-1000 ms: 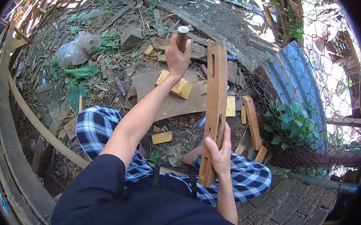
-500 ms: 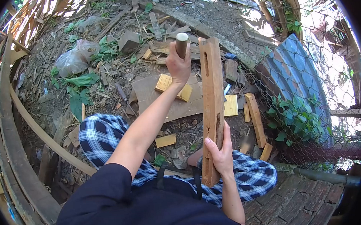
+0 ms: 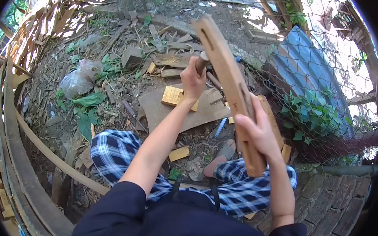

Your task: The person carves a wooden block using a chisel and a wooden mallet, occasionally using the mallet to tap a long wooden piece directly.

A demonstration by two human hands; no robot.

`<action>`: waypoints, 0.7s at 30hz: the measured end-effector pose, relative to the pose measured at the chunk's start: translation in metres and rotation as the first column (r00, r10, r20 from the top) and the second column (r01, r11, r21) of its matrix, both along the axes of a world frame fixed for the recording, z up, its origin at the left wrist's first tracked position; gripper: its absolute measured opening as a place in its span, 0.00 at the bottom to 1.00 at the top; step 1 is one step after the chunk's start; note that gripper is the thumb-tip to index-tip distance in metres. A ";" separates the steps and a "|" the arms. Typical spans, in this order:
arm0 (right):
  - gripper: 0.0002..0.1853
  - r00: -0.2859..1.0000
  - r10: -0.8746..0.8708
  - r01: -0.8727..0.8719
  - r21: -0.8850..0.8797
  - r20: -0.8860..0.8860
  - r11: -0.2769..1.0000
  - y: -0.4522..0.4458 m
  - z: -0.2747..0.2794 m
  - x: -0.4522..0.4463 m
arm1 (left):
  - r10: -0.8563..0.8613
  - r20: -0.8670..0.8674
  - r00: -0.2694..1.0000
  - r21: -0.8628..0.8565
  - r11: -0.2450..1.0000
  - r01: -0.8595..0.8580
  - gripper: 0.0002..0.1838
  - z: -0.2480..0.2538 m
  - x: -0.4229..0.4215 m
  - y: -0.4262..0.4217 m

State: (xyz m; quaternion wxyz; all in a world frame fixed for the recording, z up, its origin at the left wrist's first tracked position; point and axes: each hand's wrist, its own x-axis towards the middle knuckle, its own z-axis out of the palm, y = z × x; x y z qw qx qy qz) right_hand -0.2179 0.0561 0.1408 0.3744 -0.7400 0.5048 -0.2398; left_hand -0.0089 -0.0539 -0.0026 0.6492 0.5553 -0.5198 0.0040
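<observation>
My right hand [image 3: 264, 134] is wrapped around the lower part of a long wooden beam [image 3: 226, 67] with several slots cut into it. The beam is held up over my right knee, its far end leaning to the left. Closed in a fist, my left hand [image 3: 192, 81] grips a round wooden handle [image 3: 201, 64] with a pale flat end. That end shows right beside the beam's left edge; whether they touch I cannot tell. The rest of the tool is hidden. Below my left hand, a yellowish wood block [image 3: 171, 95] lies on a flat brown sheet [image 3: 157, 113].
A thin tool with a dark handle [image 3: 128, 108] lies on the littered ground. A blue pen-like thing [image 3: 220, 128] and a small wood offcut [image 3: 179, 153] are near my feet. Curved planks [image 3: 18, 156] run along the left; a wire fence [image 3: 327, 90] stands right.
The beam has swung from nearly upright to tilted, its lower end shifting right with my right hand. My left hand has moved slightly right, bringing the handle's end up beside the beam.
</observation>
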 end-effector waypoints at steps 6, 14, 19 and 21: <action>0.32 0.827 -0.045 0.234 -0.272 0.560 0.934 0.012 0.054 0.008 | -0.052 -0.041 0.998 0.062 0.997 0.055 0.12 0.001 -0.002 0.005; 0.36 0.967 -0.011 -0.016 0.106 0.253 0.994 0.006 -0.001 -0.002 | -0.148 -0.028 0.989 0.028 0.988 0.149 0.12 0.004 0.000 0.010; 0.35 0.878 -0.111 0.039 0.162 0.466 0.986 0.030 -0.039 0.003 | -0.351 -0.006 0.936 0.185 0.920 0.346 0.13 0.010 0.006 0.009; 0.34 0.852 -0.162 0.082 0.179 0.498 0.980 0.045 -0.063 0.008 | -0.341 -0.034 0.939 0.185 0.921 0.342 0.13 0.008 0.011 0.008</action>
